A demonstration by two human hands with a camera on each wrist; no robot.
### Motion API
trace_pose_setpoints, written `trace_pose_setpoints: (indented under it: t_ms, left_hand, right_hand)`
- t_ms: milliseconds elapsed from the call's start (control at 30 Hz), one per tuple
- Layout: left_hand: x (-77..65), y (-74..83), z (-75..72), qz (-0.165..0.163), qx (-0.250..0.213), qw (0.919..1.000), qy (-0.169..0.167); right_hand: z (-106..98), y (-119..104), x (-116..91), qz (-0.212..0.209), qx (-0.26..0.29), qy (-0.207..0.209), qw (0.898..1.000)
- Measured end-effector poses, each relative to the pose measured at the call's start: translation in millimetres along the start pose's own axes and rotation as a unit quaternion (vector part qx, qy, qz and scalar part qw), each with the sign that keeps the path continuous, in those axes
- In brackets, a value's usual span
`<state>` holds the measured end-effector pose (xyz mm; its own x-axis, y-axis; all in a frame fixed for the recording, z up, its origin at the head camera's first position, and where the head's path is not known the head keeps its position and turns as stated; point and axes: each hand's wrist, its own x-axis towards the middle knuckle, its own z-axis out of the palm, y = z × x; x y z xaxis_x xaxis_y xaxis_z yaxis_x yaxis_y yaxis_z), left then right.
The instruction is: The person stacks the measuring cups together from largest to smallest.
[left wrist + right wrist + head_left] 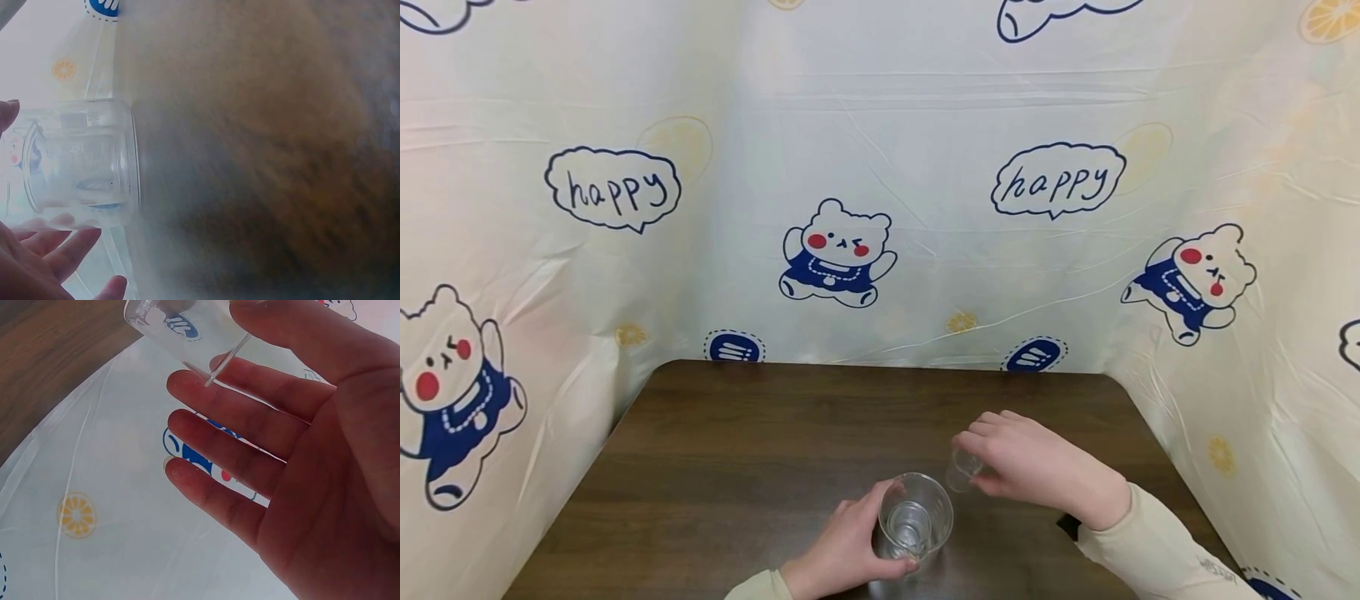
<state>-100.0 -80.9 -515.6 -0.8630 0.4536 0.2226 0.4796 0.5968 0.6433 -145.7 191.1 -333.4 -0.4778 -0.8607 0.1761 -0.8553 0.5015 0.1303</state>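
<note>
With its thumb and fingers around the side, my left hand (850, 546) holds a wide clear glass (937, 504) on or just over the table. A smaller clear glass (910, 525) sits nested inside it. In the left wrist view the wall of the inner glass (75, 165) shows through the outer one. My right hand (1033, 462), just to the right and farther back, pinches another small clear glass (962, 472) between thumb and fingertips. The right wrist view shows this glass (181, 334) tilted, with the other fingers spread out straight beneath.
Both hands are over a dark brown wooden table (737, 450). A pale curtain (925, 167) printed with bears and "happy" bubbles surrounds its back and sides. A small black object (1068, 526) shows at the right sleeve's cuff.
</note>
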Motion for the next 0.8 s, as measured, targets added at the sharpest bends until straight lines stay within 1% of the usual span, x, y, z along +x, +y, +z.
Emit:
trace_pose_setpoints:
  t_ms: [500,800]
  left_hand:
    - [0.7,0.8,-0.3,0.008,0.007,0.9999,0.012]
    - [-0.7,1.6,-2.2,-0.006,-0.01,0.9999,-0.008]
  right_hand:
    - [-1.9,-9.4,14.2,-0.009,0.002,-0.005,1.0]
    - [0.3,-14.8,21.5,-0.015,0.004,-0.015,1.0]
